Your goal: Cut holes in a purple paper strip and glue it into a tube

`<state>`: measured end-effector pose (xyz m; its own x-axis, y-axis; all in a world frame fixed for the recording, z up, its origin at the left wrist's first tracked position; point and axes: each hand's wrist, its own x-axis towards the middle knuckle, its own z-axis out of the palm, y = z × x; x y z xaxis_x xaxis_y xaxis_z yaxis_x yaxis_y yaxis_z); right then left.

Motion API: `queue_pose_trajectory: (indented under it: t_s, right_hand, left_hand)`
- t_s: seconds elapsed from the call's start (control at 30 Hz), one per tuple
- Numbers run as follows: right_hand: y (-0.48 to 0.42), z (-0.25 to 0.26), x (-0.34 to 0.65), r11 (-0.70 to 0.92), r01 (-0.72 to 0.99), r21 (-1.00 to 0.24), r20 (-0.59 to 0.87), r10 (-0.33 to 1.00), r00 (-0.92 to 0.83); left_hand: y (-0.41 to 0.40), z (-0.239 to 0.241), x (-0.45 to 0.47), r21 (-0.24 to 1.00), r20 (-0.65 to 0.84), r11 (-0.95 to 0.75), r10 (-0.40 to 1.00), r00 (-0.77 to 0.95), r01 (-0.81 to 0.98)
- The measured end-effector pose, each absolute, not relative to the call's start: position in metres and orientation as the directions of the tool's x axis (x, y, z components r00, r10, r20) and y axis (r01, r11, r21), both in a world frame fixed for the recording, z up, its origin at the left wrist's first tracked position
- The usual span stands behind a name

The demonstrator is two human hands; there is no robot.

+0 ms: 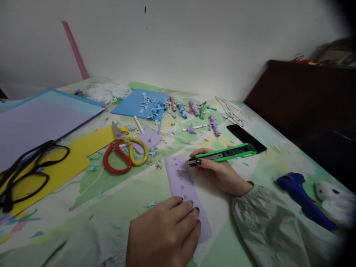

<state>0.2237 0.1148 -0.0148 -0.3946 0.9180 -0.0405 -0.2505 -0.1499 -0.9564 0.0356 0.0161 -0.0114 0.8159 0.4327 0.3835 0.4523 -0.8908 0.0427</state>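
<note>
One purple strip (185, 182), I saw remotely, lay partly under the left hand (167, 230), whose bunched fingers pressed it, presumably for steadiness, while the right hand (219, 174) ahead pinched a green cutter (224, 154).

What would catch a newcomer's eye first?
Probably the green utility knife in the right hand, at the edge of a purple paper strip under the left hand. Next, the red-and-yellow-handled scissors left of the strip, then the paper shreds on the blue sheet behind.

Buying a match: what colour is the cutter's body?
Green and black: the cutter's body shows best in the head view.
</note>
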Motion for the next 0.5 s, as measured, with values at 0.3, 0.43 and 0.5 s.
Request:
queue_pose_trajectory:
  t_s: [0.3, 0.43, 0.5]
  right_hand:
    - [0.112, -0.012, 0.225, -0.129, -0.007, -0.992, -0.107, 0.856, -0.506]
    - [0.112, -0.009, 0.225, -0.060, 0.092, -0.994, -0.098, 0.863, -0.495]
    - [0.112, -0.008, 0.225, -0.030, 0.113, -0.993, -0.083, 0.864, -0.497]
  left_hand:
    - [0.018, -0.025, 0.040, 0.165, 0.572, -0.841, 0.507, 0.645, 0.515]
    - [0.013, -0.031, 0.042, 0.138, 0.712, -0.793, 0.496, 0.497, 0.593]
    - [0.010, -0.031, 0.043, 0.068, 0.707, -0.771, 0.485, 0.515, 0.633]
